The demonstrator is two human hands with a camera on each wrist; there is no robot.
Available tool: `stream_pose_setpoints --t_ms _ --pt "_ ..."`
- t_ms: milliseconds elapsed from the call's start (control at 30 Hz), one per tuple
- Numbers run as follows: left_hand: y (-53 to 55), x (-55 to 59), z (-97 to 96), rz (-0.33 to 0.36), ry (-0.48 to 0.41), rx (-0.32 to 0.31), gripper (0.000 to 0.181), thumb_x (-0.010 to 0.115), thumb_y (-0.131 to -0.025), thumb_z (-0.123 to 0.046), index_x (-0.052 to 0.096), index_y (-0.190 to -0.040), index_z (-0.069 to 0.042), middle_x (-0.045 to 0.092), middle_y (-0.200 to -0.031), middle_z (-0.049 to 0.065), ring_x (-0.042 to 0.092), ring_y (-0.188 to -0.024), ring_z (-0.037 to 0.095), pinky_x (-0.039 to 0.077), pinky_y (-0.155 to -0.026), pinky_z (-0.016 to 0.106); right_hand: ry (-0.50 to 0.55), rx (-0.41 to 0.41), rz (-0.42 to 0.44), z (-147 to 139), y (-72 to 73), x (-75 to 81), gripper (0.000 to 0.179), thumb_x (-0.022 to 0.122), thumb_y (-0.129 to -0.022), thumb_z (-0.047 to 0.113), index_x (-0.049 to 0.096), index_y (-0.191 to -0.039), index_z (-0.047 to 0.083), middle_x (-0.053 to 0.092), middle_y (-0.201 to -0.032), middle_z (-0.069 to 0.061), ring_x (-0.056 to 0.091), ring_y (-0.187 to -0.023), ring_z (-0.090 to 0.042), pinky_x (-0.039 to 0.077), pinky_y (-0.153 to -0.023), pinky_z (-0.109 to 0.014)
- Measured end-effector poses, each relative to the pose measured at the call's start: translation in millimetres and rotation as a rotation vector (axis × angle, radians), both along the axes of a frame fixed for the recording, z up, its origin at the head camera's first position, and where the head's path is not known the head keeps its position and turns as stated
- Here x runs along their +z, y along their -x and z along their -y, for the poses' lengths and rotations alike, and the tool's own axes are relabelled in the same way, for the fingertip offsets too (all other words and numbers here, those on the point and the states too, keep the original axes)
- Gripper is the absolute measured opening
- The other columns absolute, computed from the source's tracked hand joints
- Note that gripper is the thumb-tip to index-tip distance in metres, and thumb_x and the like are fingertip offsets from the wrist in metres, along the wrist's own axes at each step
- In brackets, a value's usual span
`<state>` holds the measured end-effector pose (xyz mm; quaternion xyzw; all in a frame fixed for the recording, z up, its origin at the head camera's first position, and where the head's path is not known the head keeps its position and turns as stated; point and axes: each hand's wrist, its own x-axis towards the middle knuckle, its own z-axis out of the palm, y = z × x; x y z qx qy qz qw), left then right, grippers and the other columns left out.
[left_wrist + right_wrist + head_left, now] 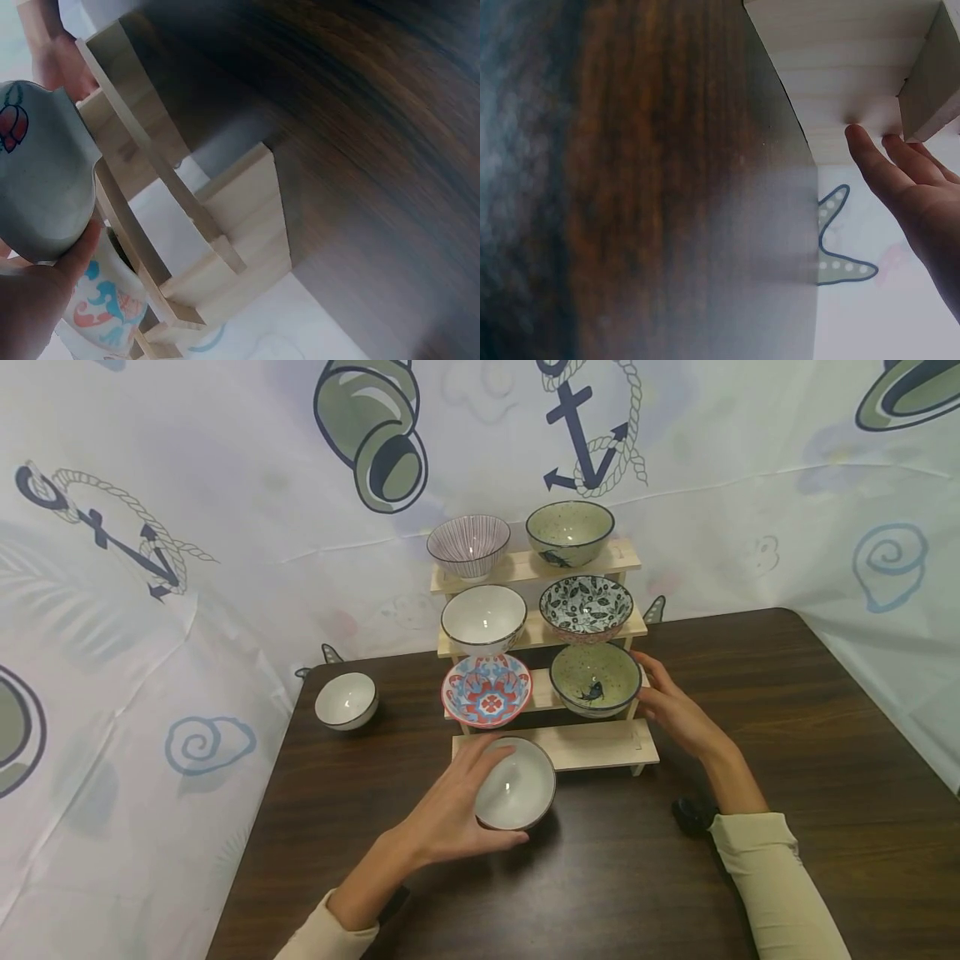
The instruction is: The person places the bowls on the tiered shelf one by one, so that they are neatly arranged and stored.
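Observation:
My left hand (450, 810) holds a white bowl (517, 789) with a dark rim, fingers at its far side and thumb at its near side. In the left wrist view, the bowl's pale outside (52, 180) has a red and blue motif. The bowl is in front of the lowest board of a stepped wooden stand (600, 745). At the stand's right side, my right hand (678, 714) touches the wood with extended fingers (881, 169), next to a green speckled bowl (596, 681). A red and blue patterned bowl (487, 692) sits left of that one.
Higher on the stand are a white bowl (484, 617), a black leaf-patterned bowl (586, 607), a striped bowl (468, 545) and another green bowl (570, 531). A small white bowl (347, 702) stands at the left of the dark table (315, 843). A printed cloth (247, 527) hangs behind.

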<state>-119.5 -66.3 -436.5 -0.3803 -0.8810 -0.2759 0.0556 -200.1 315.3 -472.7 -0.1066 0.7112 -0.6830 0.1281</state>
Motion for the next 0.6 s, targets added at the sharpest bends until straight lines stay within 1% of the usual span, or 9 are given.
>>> stream_pose_setpoints --t_ms 233,367,467,600 --pt "1.0 2.5 -12.2 0.015 -0.001 -0.018 0.105 0.090 -0.068 -0.058 0.041 -0.154 -0.024 0.033 -0.164 0.002 0.039 -0.148 0.024 0.052 -0.106 0.049 0.004 0.003 -0.005 0.1 0.9 -0.9 0.067 0.042 -0.112 0.032 0.003 -0.166 0.029 0.011 -0.168 -0.021 0.016 -0.155 -0.042 0.016 -0.121 -0.071" --pt "2.4 3.6 -18.0 0.006 -0.006 -0.034 0.105 0.091 -0.067 -0.058 0.043 -0.153 -0.022 0.034 -0.164 0.001 0.038 -0.149 0.024 0.052 -0.107 0.048 -0.010 0.003 -0.011 -0.7 0.7 -1.0 0.066 0.040 -0.112 0.032 0.002 -0.166 0.030 0.012 -0.168 -0.021 0.022 -0.153 -0.036 0.020 -0.120 -0.068" --pt "3.4 4.6 -21.0 0.022 -0.007 -0.040 0.104 0.091 -0.067 -0.057 0.043 -0.152 -0.022 0.034 -0.164 -0.001 0.038 -0.148 0.022 0.052 -0.106 0.048 -0.010 0.000 -0.009 -0.9 0.5 -1.0 0.065 0.040 -0.112 0.033 0.002 -0.166 0.030 0.014 -0.167 -0.021 0.026 -0.150 -0.033 0.022 -0.119 -0.066" --pt "5.4 5.3 -23.7 0.041 -0.004 -0.045 0.103 0.091 -0.068 -0.055 0.043 -0.153 -0.023 0.033 -0.164 -0.003 0.038 -0.148 0.021 0.052 -0.106 0.048 -0.001 0.000 -0.005 -1.2 0.5 -1.5 0.065 0.040 -0.112 0.033 0.003 -0.166 0.030 0.014 -0.167 -0.021 0.022 -0.153 -0.040 0.017 -0.121 -0.069"
